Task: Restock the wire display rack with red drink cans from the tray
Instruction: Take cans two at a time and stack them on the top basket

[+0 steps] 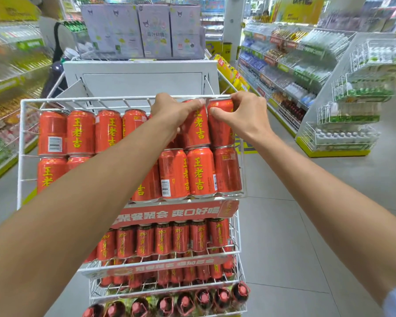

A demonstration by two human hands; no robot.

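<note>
Both hands close on cans in the top rack (21, 133): left hand (172, 110) on one can (196, 126), right hand (245, 113) on its neighbour (218, 129). Rows below look full; no tray shows.

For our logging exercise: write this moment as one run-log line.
left hand: on upper-row can | right hand: on end can | wire rack: top tier nearly full

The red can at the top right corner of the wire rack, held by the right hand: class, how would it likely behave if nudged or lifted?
The red can looks rigid, smooth metal, so probably slick under the fingers. It stands on a lower can, so a sideways nudge might tip it, though the wire rack edge should hold it. Lying down, it would likely roll.
</note>
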